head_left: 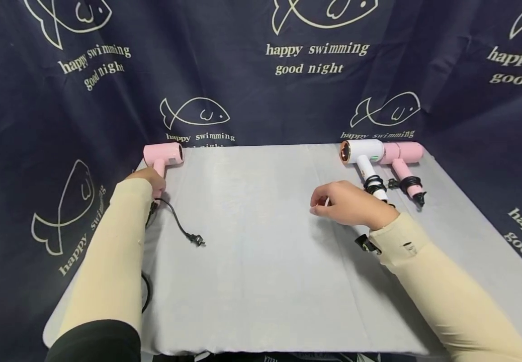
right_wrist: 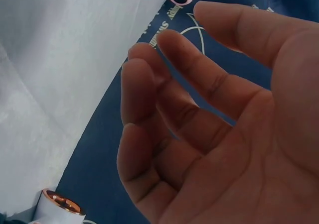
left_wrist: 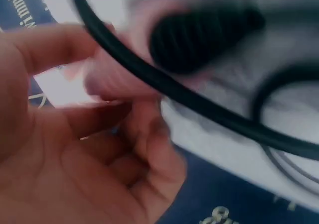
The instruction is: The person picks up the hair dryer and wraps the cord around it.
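A pink hair dryer (head_left: 162, 153) is at the far left corner of the table, its nozzle pointing right. My left hand (head_left: 149, 179) holds its handle, thumb and fingers around it in the left wrist view, where the handle (left_wrist: 124, 79) looks blurred. The dryer's black cord (head_left: 175, 216) trails from the handle's base to a plug (head_left: 195, 239) lying on the table. Over the right half of the table hovers my right hand (head_left: 347, 202), its fingers loosely bent around nothing; the right wrist view shows the bare palm (right_wrist: 224, 149).
Beyond my right hand, a white hair dryer (head_left: 364, 152) with a copper-coloured rim lies beside a second pink one (head_left: 406, 152), cords wound around both handles. A pale grey cloth (head_left: 252, 261) covers the table. Dark blue fish-print curtains (head_left: 252, 60) hang behind and at the sides.
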{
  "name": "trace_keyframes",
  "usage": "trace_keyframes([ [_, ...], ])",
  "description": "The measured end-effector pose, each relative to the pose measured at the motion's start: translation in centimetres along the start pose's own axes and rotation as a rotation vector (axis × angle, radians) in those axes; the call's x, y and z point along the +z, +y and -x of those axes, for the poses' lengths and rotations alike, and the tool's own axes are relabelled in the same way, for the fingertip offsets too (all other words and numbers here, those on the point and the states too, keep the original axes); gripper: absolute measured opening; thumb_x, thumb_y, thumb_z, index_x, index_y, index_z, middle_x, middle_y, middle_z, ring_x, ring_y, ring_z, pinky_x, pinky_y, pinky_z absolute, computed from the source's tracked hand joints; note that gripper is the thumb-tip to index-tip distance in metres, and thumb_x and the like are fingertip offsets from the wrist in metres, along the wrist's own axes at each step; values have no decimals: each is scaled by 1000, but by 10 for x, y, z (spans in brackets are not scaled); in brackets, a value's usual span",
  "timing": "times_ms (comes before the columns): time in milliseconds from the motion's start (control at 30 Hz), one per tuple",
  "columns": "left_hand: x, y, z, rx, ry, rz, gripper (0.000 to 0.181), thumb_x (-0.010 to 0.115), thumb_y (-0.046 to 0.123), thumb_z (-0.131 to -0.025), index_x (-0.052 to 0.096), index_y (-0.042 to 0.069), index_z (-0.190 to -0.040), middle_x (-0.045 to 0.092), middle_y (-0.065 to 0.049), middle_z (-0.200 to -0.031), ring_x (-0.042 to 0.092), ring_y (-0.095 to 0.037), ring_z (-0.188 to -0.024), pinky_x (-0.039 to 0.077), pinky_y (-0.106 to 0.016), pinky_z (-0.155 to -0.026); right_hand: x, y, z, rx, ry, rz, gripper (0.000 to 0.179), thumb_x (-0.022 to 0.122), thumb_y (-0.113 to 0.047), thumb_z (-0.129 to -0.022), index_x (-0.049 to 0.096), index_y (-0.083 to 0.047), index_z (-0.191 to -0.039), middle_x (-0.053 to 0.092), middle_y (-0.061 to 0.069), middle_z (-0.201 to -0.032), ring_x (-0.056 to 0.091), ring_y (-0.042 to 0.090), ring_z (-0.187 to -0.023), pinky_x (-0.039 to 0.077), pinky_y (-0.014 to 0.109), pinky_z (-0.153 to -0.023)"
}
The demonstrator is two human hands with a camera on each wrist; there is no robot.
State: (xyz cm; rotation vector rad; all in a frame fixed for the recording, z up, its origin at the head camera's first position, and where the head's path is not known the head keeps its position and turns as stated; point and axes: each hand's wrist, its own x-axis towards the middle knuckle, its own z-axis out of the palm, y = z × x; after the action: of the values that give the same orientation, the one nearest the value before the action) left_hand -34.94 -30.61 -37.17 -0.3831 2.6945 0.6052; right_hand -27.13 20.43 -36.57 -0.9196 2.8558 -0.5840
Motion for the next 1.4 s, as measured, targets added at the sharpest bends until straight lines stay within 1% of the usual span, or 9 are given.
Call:
trace_keyframes([
  [200, 0, -5, -19, 60, -148, 64, 18, 56, 17, -94, 56, 4, -83, 51, 2, -61, 51, -11, -56, 44, -25, -57, 4, -3, 6, -19, 3, -2, 4, 71, -20, -94, 75, -21, -94, 70, -9, -84, 60, 10, -77, 50, 32, -75],
  [233, 0, -4, -20, 90, -154, 60, 21, 56, 19, -95, 55, 4, -81, 50, 2, -59, 50, -11, -55, 43, -25, -56, 4, -3, 7, -19, 6, -1, 4, 71, -20, -94, 75, -21, -93, 70, -9, -84, 60, 10, -77, 49, 32, -74],
  [400, 1, 9, -12, 165, -112, 274, 20, 57, 20, -98, 53, 1, -94, 51, 1, -66, 51, -10, -56, 47, -25, -56, 4, -4, 11, -19, 7, -16, 4, 70, -21, -95, 74, -22, -94, 69, -9, -84, 60, 12, -75, 49, 31, -71],
  [533, 1, 28, 4, 229, -19, 436, 27, 65, 21, -98, 52, 0, -107, 54, 0, -74, 55, -9, -60, 51, -25, -59, 7, -7, 13, -16, 23, -34, 5, 70, -25, -95, 74, -23, -94, 68, -11, -82, 60, 12, -74, 49, 30, -69],
  [733, -2, 67, 37, 376, 117, 486, 29, 72, 22, -94, 55, 1, -104, 57, 0, -72, 56, -9, -57, 52, -25, -55, 18, -24, -1, -62, 182, -105, 5, 70, -25, -96, 74, -24, -94, 67, -11, -82, 60, 9, -75, 50, 30, -69],
  [900, 1, 118, 69, 535, 187, 567, 32, 75, 21, -93, 55, 1, -110, 63, -5, -81, 62, -12, -60, 56, -26, -58, 16, -49, -27, -67, 315, -246, 15, 70, -31, -97, 73, -18, -104, 71, -6, -92, 64, 10, -86, 54, 32, -75],
  [1100, 13, 177, 105, 700, 200, 717, 41, 79, 20, -91, 52, 3, -116, 65, -11, -94, 68, -14, -61, 60, -29, -59, -4, -79, -62, -34, 385, -443, 50, 73, -42, -93, 60, -14, -132, 71, 2, -119, 67, 17, -106, 56, 40, -90],
  [1267, 26, 199, 133, 796, 222, 747, 43, 79, 20, -89, 53, 3, -118, 65, -13, -101, 71, -17, -69, 62, -32, -64, -12, -90, -72, -107, 411, -587, 43, 68, -36, -99, 57, -11, -132, 72, 7, -106, 68, 21, -83, 57, 35, -74],
  [1400, 30, 202, 143, 873, 301, 637, 43, 82, 29, -87, 58, 8, -116, 68, -8, -100, 72, -17, -78, 61, -33, -70, -13, -91, -68, -165, 436, -571, 26, 56, -31, -106, 58, -11, -122, 61, 8, -90, 58, 22, -73, 51, 33, -67],
])
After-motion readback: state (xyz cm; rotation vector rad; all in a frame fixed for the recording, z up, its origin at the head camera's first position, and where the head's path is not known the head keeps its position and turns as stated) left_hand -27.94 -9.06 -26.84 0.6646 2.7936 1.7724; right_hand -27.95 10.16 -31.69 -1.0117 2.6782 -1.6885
